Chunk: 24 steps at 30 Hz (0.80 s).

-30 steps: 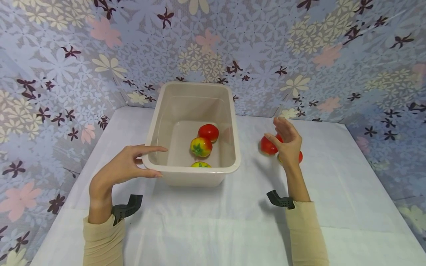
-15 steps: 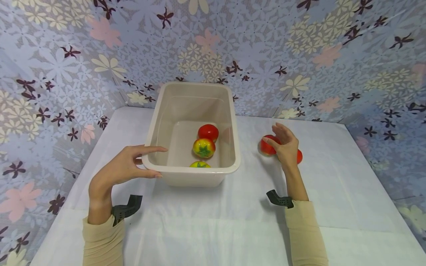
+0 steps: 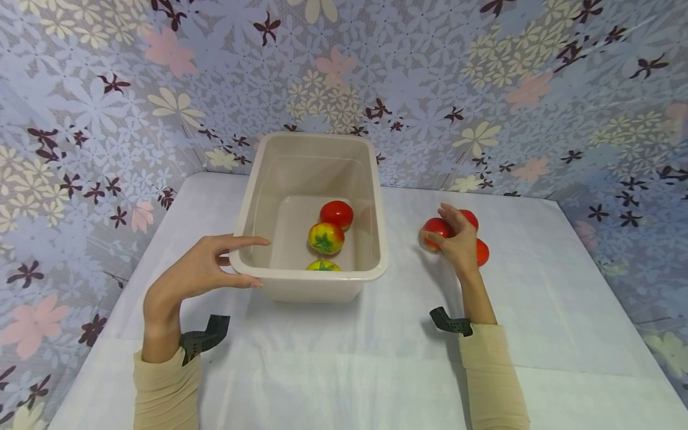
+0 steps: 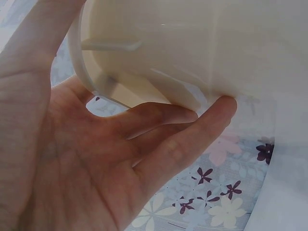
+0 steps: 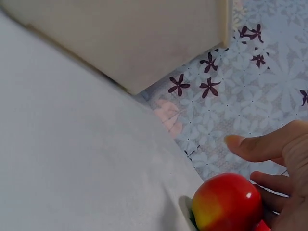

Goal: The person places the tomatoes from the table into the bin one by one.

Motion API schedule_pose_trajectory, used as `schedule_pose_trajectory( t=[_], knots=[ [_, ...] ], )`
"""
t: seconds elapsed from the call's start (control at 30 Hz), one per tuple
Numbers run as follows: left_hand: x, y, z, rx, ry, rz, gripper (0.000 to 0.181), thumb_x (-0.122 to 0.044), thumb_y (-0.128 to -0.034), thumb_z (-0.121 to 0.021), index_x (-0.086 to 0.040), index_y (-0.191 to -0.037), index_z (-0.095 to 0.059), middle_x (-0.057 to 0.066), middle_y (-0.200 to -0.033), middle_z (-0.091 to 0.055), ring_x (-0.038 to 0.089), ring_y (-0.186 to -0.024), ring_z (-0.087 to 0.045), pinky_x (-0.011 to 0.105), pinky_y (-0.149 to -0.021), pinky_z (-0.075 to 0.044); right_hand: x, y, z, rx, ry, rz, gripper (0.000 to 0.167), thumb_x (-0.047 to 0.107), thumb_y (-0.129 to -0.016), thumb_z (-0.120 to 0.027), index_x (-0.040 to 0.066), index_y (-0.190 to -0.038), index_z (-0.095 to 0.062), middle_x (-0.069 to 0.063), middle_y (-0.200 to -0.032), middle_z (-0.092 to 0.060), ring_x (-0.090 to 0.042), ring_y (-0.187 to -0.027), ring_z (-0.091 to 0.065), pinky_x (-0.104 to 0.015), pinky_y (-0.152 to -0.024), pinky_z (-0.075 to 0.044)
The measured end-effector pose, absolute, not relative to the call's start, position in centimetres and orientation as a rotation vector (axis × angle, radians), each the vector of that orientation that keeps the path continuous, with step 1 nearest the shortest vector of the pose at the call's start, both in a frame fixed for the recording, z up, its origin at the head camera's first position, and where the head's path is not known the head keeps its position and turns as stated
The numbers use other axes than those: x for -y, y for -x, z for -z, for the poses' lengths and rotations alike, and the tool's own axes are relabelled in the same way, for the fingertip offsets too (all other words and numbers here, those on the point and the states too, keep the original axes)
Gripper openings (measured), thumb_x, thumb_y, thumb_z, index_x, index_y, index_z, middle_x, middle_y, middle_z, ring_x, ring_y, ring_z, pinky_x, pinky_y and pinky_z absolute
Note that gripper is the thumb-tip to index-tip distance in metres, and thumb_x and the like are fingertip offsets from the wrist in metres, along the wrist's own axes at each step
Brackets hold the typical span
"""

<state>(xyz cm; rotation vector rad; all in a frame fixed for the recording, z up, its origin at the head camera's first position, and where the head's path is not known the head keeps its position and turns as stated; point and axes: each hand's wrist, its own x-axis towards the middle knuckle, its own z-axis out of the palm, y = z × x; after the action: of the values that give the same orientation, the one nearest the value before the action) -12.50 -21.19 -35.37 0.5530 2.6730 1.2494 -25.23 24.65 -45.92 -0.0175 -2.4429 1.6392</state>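
My left hand (image 3: 200, 270) holds the near left corner of a beige plastic bin (image 3: 312, 275), one finger over the rim and the thumb along its front. In the left wrist view, other fingers (image 4: 173, 144) touch the bin's outer wall. Inside the bin lie a red tomato (image 3: 337, 213), a yellow-red tomato (image 3: 325, 239) and a yellowish one (image 3: 323, 266) partly hidden by the rim. On the right, my right hand (image 3: 462, 245) is at a red tomato (image 3: 433, 232). The right wrist view shows fingers beside this tomato (image 5: 224, 202) and the thumb (image 5: 250, 147) apart from it.
Two more red tomatoes, one behind (image 3: 469, 218) and one to the right (image 3: 482, 252), lie close to the right hand. A white cloth (image 3: 344, 370) covers the table. Flower-patterned covering (image 3: 419, 83) rises behind it.
My right hand has come down and slightly left toward the leftmost loose tomato, uncovering the two others. The yellow-red tomato in the bin has rocked slightly. My left hand has stayed still.
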Motion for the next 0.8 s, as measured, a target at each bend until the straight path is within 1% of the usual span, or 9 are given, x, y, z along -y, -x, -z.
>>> schedule_pose_trajectory(
  t=[0.17, 0.23, 0.4, 0.47, 0.63, 0.8],
  knots=[
    [21.26, 12.47, 35.40, -2.673, -0.556, -1.259, 0.060, -0.028, -0.0753, -0.085, -0.020, -0.131, -0.063, 0.006, -0.136, -0.059, 0.019, -0.107, -0.050, 0.026, -0.082, -0.048, -24.83, 25.37, 46.35, 2.561, -0.093, -1.460, 0.073, -0.007, -0.078, -0.074, 0.006, -0.145, -0.046, -0.022, -0.142, -0.050, -0.036, -0.135, -0.042, -0.055, -0.114, -0.030],
    [21.27, 12.47, 35.42, -2.676, -0.554, -1.256, 0.060, -0.028, -0.0752, -0.085, -0.020, -0.131, -0.064, 0.006, -0.136, -0.059, 0.019, -0.110, -0.051, 0.028, -0.084, -0.048, -24.84, 25.44, 46.55, 2.582, -0.126, -1.401, 0.073, -0.006, -0.078, -0.075, 0.005, -0.144, -0.046, -0.022, -0.142, -0.050, -0.038, -0.135, -0.042, -0.058, -0.113, -0.031],
    [21.24, 12.44, 35.42, -2.684, -0.552, -1.245, 0.061, -0.029, -0.0752, -0.085, -0.019, -0.131, -0.064, 0.006, -0.135, -0.060, 0.019, -0.111, -0.051, 0.030, -0.084, -0.047, -24.72, 25.51, 46.87, 2.593, -0.144, -1.330, 0.073, -0.004, -0.077, -0.077, 0.004, -0.143, -0.047, -0.022, -0.142, -0.051, -0.039, -0.132, -0.043, -0.060, -0.109, -0.035],
    [21.24, 12.44, 35.42, -2.686, -0.554, -1.247, 0.060, -0.029, -0.0752, -0.085, -0.019, -0.131, -0.064, 0.006, -0.134, -0.061, 0.019, -0.106, -0.050, 0.027, -0.080, -0.046, -24.68, 25.49, 46.93, 2.603, -0.131, -1.309, 0.073, -0.004, -0.077, -0.077, 0.005, -0.143, -0.047, -0.021, -0.142, -0.051, -0.039, -0.132, -0.043, -0.060, -0.108, -0.036],
    [21.22, 12.50, 35.41, -2.683, -0.563, -1.251, 0.060, -0.028, -0.0753, -0.085, -0.019, -0.130, -0.064, 0.006, -0.132, -0.061, 0.019, -0.100, -0.049, 0.025, -0.077, -0.047, -24.66, 25.41, 46.94, 2.658, -0.092, -1.249, 0.073, -0.004, -0.078, -0.075, 0.007, -0.144, -0.047, -0.020, -0.143, -0.049, -0.041, -0.132, -0.042, -0.062, -0.106, -0.037],
    [21.20, 12.51, 35.32, -2.684, -0.559, -1.239, 0.060, -0.029, -0.0754, -0.085, -0.019, -0.131, -0.064, 0.007, -0.134, -0.060, 0.019, -0.103, -0.050, 0.028, -0.081, -0.048, -24.71, 25.38, 46.96, 2.729, -0.053, -1.180, 0.071, -0.003, -0.080, -0.072, 0.006, -0.145, -0.045, -0.022, -0.144, -0.047, -0.044, -0.131, -0.039, -0.066, -0.105, -0.035]
  ],
)
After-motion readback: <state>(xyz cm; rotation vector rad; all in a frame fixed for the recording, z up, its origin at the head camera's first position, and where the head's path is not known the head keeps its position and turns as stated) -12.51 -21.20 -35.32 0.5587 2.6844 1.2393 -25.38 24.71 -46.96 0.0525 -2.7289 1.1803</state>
